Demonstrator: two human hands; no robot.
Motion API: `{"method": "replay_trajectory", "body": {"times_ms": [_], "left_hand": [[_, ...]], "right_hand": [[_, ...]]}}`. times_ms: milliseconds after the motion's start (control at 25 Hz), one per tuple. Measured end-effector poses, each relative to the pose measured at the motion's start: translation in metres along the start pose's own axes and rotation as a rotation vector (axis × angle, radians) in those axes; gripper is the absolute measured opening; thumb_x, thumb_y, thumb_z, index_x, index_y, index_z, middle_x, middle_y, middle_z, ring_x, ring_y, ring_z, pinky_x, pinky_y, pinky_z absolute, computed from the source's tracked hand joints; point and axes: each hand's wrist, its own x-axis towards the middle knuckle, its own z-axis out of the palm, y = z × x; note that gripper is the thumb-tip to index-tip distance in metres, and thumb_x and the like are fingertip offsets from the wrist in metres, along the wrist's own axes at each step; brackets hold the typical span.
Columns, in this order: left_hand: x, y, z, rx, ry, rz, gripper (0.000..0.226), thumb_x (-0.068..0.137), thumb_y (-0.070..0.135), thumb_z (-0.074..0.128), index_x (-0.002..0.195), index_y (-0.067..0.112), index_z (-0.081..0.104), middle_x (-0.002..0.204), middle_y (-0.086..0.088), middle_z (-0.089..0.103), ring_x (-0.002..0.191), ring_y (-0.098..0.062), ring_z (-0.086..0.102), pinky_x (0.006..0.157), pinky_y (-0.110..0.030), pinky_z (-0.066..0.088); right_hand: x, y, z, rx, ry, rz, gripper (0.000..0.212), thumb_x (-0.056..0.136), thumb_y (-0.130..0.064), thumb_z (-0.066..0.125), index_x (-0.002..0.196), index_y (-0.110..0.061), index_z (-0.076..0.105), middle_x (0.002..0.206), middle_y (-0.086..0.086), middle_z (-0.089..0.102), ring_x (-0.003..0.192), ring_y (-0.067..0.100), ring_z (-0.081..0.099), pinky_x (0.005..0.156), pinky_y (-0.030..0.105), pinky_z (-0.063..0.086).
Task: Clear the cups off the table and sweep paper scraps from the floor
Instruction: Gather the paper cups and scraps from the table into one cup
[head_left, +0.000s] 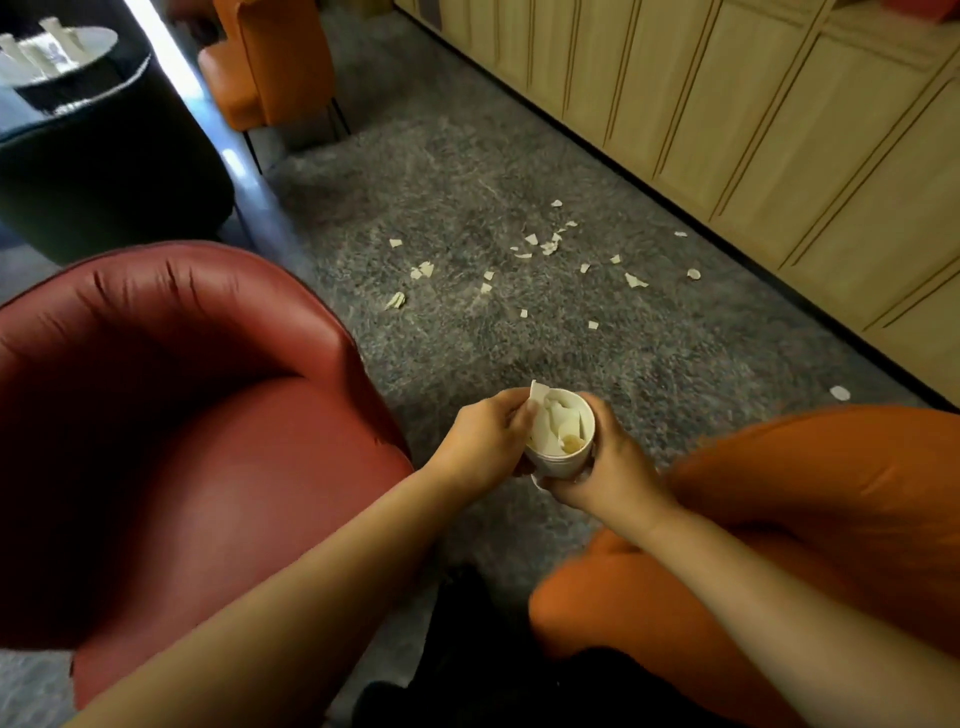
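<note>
A white paper cup (563, 460) stuffed with crumpled paper (556, 423) is held low over the grey carpet. My right hand (610, 470) grips the cup from its right side and underneath. My left hand (483, 441) pinches a piece of the paper at the cup's left rim. Several small white paper scraps (540, 249) lie scattered on the carpet ahead, between the chairs and the wooden wall. At the far upper left, a round dark table (88, 78) carries several white cups (57, 34).
A dark red leather armchair (171, 415) fills the left side. An orange chair (810, 514) sits at lower right, another orange chair (270, 62) stands farther back. Pale wooden cabinet panels (727, 104) run along the right. Grey carpet (467, 171) lies between.
</note>
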Motion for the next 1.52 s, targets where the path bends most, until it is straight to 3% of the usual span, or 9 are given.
{"method": "replay_trajectory", "body": {"times_ms": [240,400,600,720,840,1000,1160,1320,1520], "left_hand": [[0.119,0.004,-0.103,0.212,-0.012,0.128,0.029,0.101,0.030,0.044,0.121,0.022,0.062,0.093,0.000,0.070,0.078,-0.012,0.067,0.072,-0.025,0.054],[0.176,-0.001,-0.145,0.235,0.057,0.145,0.026,0.100,0.028,0.044,0.115,0.021,0.064,0.082,0.007,0.063,0.076,-0.012,0.061,0.067,-0.021,0.044],[0.246,-0.007,-0.188,0.051,0.058,0.057,0.023,0.101,0.025,0.044,0.109,0.022,0.065,0.078,0.000,0.066,0.065,-0.013,0.068,0.058,-0.027,0.057],[0.301,-0.005,-0.214,0.055,0.110,0.056,0.024,0.101,0.025,0.044,0.112,0.022,0.065,0.075,0.007,0.064,0.056,0.002,0.063,0.050,-0.011,0.048],[0.360,0.000,-0.241,0.003,0.124,0.060,0.031,0.102,0.035,0.039,0.118,0.021,0.062,0.079,0.007,0.066,0.059,-0.005,0.066,0.052,-0.019,0.052],[0.435,-0.012,-0.289,-0.025,0.252,-0.055,0.035,0.102,0.042,0.034,0.127,0.029,0.055,0.109,0.000,0.067,0.064,-0.016,0.069,0.060,-0.029,0.056],[0.483,-0.065,-0.355,0.258,0.346,-0.332,0.042,0.100,0.042,0.040,0.139,0.025,0.047,0.123,-0.004,0.064,0.092,-0.024,0.066,0.080,-0.034,0.052],[0.516,-0.130,-0.428,0.431,0.308,-0.534,0.050,0.099,0.043,0.044,0.145,0.023,0.037,0.133,-0.009,0.057,0.110,-0.028,0.059,0.085,-0.034,0.049],[0.579,-0.194,-0.538,0.594,0.263,-0.651,0.053,0.098,0.049,0.040,0.145,0.024,0.034,0.135,-0.010,0.053,0.125,-0.032,0.045,0.096,-0.045,0.044]], "right_hand": [[0.142,-0.035,0.042,0.042,0.092,0.008,0.088,0.053,-0.025,0.088,0.117,-0.058,0.038,0.110,-0.023,0.060,0.100,-0.009,0.058,0.079,0.008,0.045],[0.217,-0.047,0.061,0.031,0.106,-0.040,0.085,0.052,-0.027,0.085,0.115,-0.061,0.039,0.110,-0.025,0.058,0.101,-0.010,0.057,0.079,0.005,0.044],[0.302,-0.058,0.074,-0.010,0.028,-0.043,0.086,0.053,-0.035,0.085,0.112,-0.067,0.031,0.104,-0.026,0.058,0.099,0.000,0.060,0.077,0.020,0.051],[0.369,-0.060,0.079,0.003,-0.022,-0.032,0.087,0.049,-0.042,0.085,0.110,-0.069,0.030,0.101,-0.033,0.058,0.095,-0.009,0.058,0.074,0.011,0.046],[0.447,-0.061,0.077,0.006,-0.080,-0.062,0.087,0.050,-0.041,0.087,0.109,-0.071,0.031,0.103,-0.033,0.057,0.096,-0.011,0.056,0.073,0.006,0.043],[0.553,-0.063,0.066,-0.036,-0.169,-0.106,0.086,0.055,-0.034,0.089,0.112,-0.065,0.033,0.107,-0.030,0.055,0.102,-0.002,0.056,0.075,-0.002,0.038],[0.648,-0.077,0.077,-0.015,-0.239,-0.102,0.088,0.056,-0.027,0.091,0.125,-0.043,0.038,0.118,-0.013,0.059,0.107,0.004,0.056,0.083,0.008,0.040],[0.738,-0.107,0.127,0.006,-0.310,-0.127,0.088,0.057,-0.024,0.091,0.120,-0.047,0.033,0.113,-0.021,0.055,0.104,-0.001,0.053,0.075,-0.004,0.036],[0.857,-0.151,0.213,0.006,-0.353,-0.170,0.086,0.057,-0.025,0.091,0.116,-0.053,0.035,0.110,-0.033,0.050,0.104,-0.002,0.052,0.075,0.000,0.038]]}}
